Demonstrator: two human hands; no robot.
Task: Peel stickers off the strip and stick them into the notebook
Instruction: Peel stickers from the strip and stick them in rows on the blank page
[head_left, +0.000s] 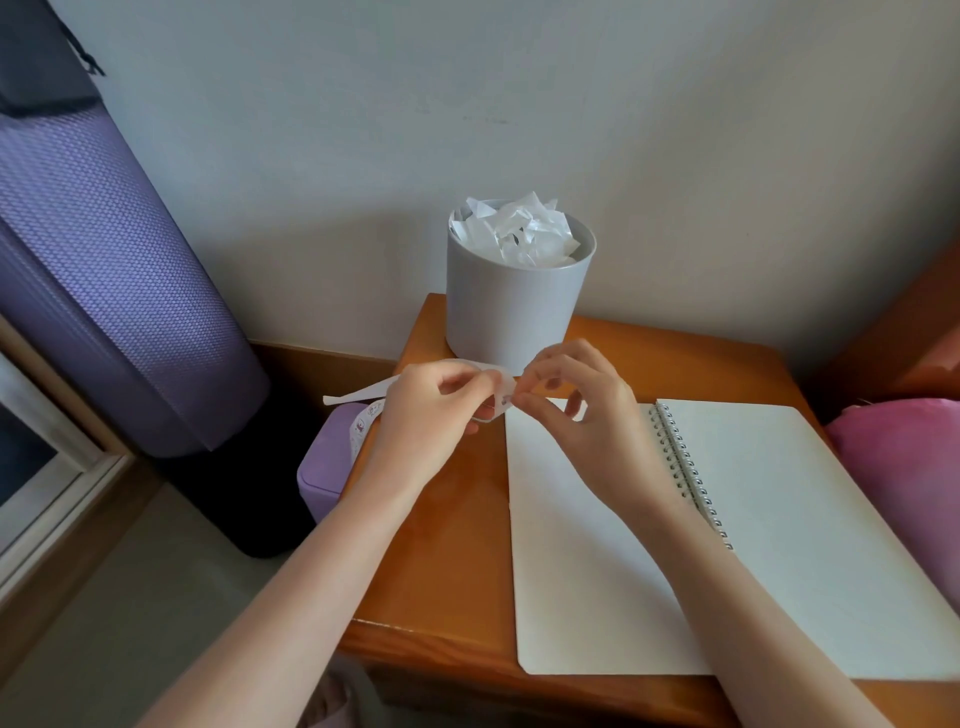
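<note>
White paper sticker strip (358, 395) trails leftward at mid-frame from the left hand (431, 410), which holds it in curled fingers. Just right, the right hand (582, 410), nearer the open white spiral-bound notebook (779, 519) at lower right, pinches the strip's looped end. Printing on the strip is unreadable.

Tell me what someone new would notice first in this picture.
Mid-frame, the left hand and right hand pinch a white strip. Behind them stands a grey bin stuffed with crumpled paper; to the right lies an open notebook, pages blank. A purple mat stands at far left.
</note>
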